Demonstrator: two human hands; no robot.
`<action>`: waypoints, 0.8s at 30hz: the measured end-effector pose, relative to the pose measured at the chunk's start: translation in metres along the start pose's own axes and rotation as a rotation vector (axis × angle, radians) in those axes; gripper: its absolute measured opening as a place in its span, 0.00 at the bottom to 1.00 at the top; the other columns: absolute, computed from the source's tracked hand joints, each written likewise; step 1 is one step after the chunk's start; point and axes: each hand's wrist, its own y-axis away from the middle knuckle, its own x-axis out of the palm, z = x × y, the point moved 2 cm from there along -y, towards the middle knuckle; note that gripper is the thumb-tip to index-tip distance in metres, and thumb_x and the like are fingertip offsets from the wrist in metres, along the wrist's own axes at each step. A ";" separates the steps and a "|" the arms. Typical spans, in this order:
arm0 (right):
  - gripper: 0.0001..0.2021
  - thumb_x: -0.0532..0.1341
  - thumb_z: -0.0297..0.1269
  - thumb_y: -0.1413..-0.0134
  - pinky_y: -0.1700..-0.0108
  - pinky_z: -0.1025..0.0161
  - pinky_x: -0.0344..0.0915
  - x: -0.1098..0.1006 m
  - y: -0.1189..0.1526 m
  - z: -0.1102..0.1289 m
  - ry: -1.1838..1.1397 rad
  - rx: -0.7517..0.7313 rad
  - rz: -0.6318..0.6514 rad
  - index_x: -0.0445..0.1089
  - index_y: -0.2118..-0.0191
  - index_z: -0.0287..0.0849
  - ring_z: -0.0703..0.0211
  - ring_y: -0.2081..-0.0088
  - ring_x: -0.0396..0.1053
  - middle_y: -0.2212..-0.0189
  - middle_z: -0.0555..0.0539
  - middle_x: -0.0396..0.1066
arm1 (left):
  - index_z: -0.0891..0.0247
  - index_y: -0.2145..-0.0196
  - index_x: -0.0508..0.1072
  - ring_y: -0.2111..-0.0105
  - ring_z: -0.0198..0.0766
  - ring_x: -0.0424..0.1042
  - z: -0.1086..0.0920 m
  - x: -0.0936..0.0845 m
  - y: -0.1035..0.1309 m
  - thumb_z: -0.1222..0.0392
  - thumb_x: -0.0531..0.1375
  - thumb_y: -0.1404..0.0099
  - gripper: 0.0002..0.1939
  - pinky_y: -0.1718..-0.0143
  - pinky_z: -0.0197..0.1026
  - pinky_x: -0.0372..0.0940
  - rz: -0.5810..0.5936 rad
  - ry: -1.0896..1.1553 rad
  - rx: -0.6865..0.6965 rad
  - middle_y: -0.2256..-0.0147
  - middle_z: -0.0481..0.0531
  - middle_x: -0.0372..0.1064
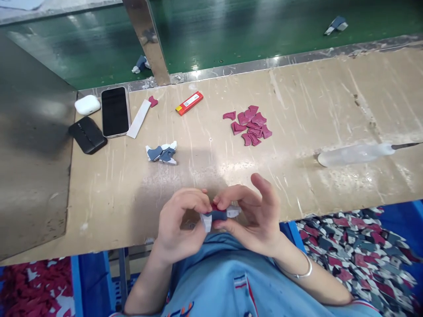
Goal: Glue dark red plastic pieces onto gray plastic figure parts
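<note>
Between the fingertips of both hands is a small plastic part (218, 215), slate blue in the middle with whitish ends and a maroon piece along its top. My left hand (185, 220) pinches its left end, thumb below and fingers above. My right hand (253, 213) grips the right side between thumb and index finger, another finger raised. Beyond my left hand lie several blue-and-white parts (161, 153) in a small heap. Farther right on the bench is a loose pile of maroon pieces (253, 124).
On the bench (205, 154) are a phone (115, 112), white case (87, 105), black device (87, 135), white strip (139, 119), red packet (189, 103) and a clear bottle with a thin tip (357, 154). Bins of maroon pieces (36, 286) and mixed parts (360, 259) stand below. Behind is a green belt (247, 31).
</note>
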 end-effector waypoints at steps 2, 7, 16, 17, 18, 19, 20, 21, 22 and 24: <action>0.41 0.65 0.37 0.26 0.53 0.54 0.87 -0.002 -0.001 0.001 0.034 0.017 0.002 0.43 0.19 0.64 0.54 0.59 0.80 0.61 0.50 0.75 | 0.56 0.58 0.71 0.66 0.37 0.81 0.000 0.000 0.000 0.75 0.67 0.38 0.17 0.51 0.44 0.82 0.002 -0.001 -0.007 0.68 0.46 0.78; 0.41 0.66 0.35 0.27 0.56 0.54 0.86 -0.011 -0.003 0.006 0.083 0.017 0.050 0.47 0.19 0.65 0.53 0.62 0.81 0.63 0.51 0.77 | 0.56 0.58 0.71 0.66 0.35 0.81 0.002 0.002 0.000 0.76 0.67 0.38 0.17 0.47 0.44 0.81 0.022 0.011 -0.023 0.67 0.45 0.78; 0.37 0.69 0.26 0.32 0.58 0.56 0.87 -0.016 0.000 0.008 0.103 -0.106 -0.039 0.62 0.24 0.56 0.52 0.58 0.85 0.60 0.48 0.81 | 0.55 0.52 0.69 0.63 0.35 0.80 0.004 0.010 0.003 0.68 0.71 0.33 0.18 0.41 0.51 0.78 -0.045 -0.028 0.037 0.63 0.45 0.76; 0.38 0.70 0.25 0.34 0.58 0.56 0.87 -0.016 0.001 0.008 0.123 -0.113 -0.075 0.62 0.25 0.57 0.52 0.57 0.85 0.58 0.47 0.82 | 0.56 0.51 0.70 0.62 0.36 0.80 0.003 0.010 0.001 0.67 0.72 0.33 0.19 0.41 0.51 0.78 -0.064 -0.038 0.056 0.62 0.45 0.76; 0.39 0.72 0.25 0.35 0.58 0.54 0.87 -0.017 0.003 0.009 0.151 -0.110 -0.113 0.62 0.25 0.59 0.51 0.57 0.84 0.56 0.47 0.82 | 0.56 0.50 0.70 0.61 0.37 0.80 0.002 0.010 0.000 0.67 0.73 0.33 0.20 0.41 0.50 0.79 -0.076 -0.037 0.071 0.61 0.46 0.76; 0.41 0.73 0.25 0.37 0.57 0.52 0.87 -0.018 0.005 0.009 0.179 -0.098 -0.146 0.62 0.25 0.61 0.50 0.57 0.84 0.55 0.46 0.83 | 0.57 0.50 0.70 0.60 0.37 0.80 0.002 0.010 -0.001 0.67 0.73 0.33 0.20 0.42 0.50 0.80 -0.078 -0.028 0.083 0.60 0.47 0.76; 0.42 0.74 0.25 0.38 0.56 0.49 0.87 -0.018 0.006 0.008 0.200 -0.090 -0.168 0.61 0.25 0.63 0.48 0.56 0.84 0.55 0.47 0.83 | 0.57 0.49 0.70 0.60 0.37 0.80 0.002 0.010 -0.003 0.69 0.73 0.34 0.21 0.43 0.49 0.80 -0.069 -0.021 0.088 0.60 0.47 0.76; 0.43 0.74 0.25 0.39 0.55 0.48 0.87 -0.019 0.008 0.008 0.212 -0.085 -0.179 0.60 0.25 0.64 0.48 0.55 0.84 0.54 0.48 0.83 | 0.57 0.49 0.71 0.60 0.37 0.80 0.002 0.010 -0.003 0.71 0.72 0.34 0.22 0.43 0.48 0.81 -0.057 -0.019 0.093 0.60 0.47 0.75; 0.45 0.74 0.24 0.39 0.54 0.48 0.87 -0.020 0.009 0.007 0.217 -0.088 -0.181 0.59 0.26 0.66 0.48 0.53 0.84 0.52 0.49 0.82 | 0.58 0.48 0.71 0.59 0.37 0.80 0.002 0.011 -0.004 0.72 0.72 0.35 0.23 0.42 0.47 0.81 -0.046 -0.023 0.099 0.60 0.47 0.76; 0.47 0.73 0.20 0.41 0.55 0.50 0.88 -0.021 0.011 0.005 0.218 -0.097 -0.190 0.59 0.26 0.67 0.49 0.49 0.84 0.45 0.49 0.80 | 0.58 0.46 0.71 0.57 0.37 0.80 0.003 0.012 -0.003 0.75 0.71 0.37 0.26 0.42 0.46 0.80 -0.026 -0.045 0.096 0.58 0.48 0.76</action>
